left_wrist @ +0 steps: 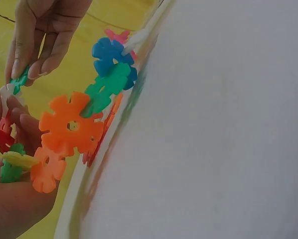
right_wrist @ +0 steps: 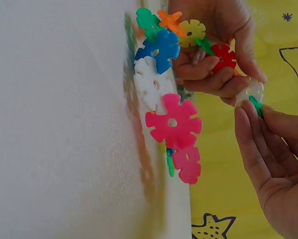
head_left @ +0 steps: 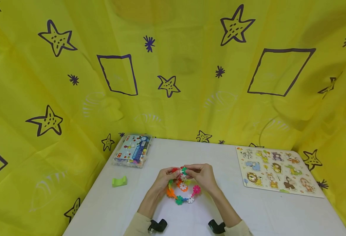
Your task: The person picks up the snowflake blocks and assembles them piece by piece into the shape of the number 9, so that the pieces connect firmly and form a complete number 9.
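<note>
Several flower-shaped interlocking plastic discs in mixed colours are joined into a curved chain (head_left: 179, 200) over the white table. My left hand (head_left: 162, 179) grips one end of it, pinching a white disc (right_wrist: 254, 88) between thumb and fingers. Beside that, a red disc (right_wrist: 223, 57) lies against the left fingers. My right hand (head_left: 203, 175) pinches a small green disc (right_wrist: 256, 105) that touches the white one; whether their slots are engaged I cannot tell. Orange (left_wrist: 72, 124), blue (right_wrist: 161, 51) and pink (right_wrist: 173, 122) discs hang along the chain's lower part.
A clear plastic box (head_left: 133, 150) with a printed blue label stands at the back left. Nearer lies a light green curved block (head_left: 119, 181). An animal puzzle board (head_left: 282, 173) lies at the right. Yellow patterned cloth (head_left: 173, 108) surrounds the white table (head_left: 267, 213).
</note>
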A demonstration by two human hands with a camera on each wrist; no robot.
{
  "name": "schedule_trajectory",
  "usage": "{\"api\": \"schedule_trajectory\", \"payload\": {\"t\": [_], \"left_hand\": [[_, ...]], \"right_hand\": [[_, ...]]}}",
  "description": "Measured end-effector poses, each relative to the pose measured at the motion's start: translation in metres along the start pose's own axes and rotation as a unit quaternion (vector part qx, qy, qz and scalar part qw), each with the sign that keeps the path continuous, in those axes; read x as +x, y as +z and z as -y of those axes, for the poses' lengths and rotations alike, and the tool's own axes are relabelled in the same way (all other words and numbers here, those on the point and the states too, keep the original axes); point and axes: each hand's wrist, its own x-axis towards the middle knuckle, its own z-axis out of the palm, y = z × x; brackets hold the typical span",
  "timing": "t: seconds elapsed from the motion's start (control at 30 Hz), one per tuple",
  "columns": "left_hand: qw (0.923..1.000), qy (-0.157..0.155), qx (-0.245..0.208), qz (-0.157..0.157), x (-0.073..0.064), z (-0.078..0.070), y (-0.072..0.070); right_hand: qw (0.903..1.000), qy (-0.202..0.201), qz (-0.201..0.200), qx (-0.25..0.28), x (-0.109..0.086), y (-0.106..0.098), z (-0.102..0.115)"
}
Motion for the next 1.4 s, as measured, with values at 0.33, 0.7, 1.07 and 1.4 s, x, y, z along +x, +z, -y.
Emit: {"api": "schedule_trajectory", "payload": {"t": [0.33,0.7,1.07,1.4], "left_hand": [[0.9994,0.002,0.026,0.022,0.000,-0.002,-0.009],[0.9981,0.034,0.042,0.029,0.003,-0.001,-0.005],[0.9956,0.034,0.083,0.027,0.003,-0.003,-0.001],[0.9971,0.028,0.067,0.022,0.000,-0.006,-0.005]], "right_hand": [[0.9976,-0.005,-0.017,-0.068,-0.001,0.006,-0.007],[0.9467,-0.024,0.040,-0.319,-0.007,0.011,-0.023],[0.9311,-0.013,0.040,-0.362,-0.009,0.013,-0.022],[0.9574,-0.016,0.003,-0.288,-0.001,0.010,-0.016]]}}
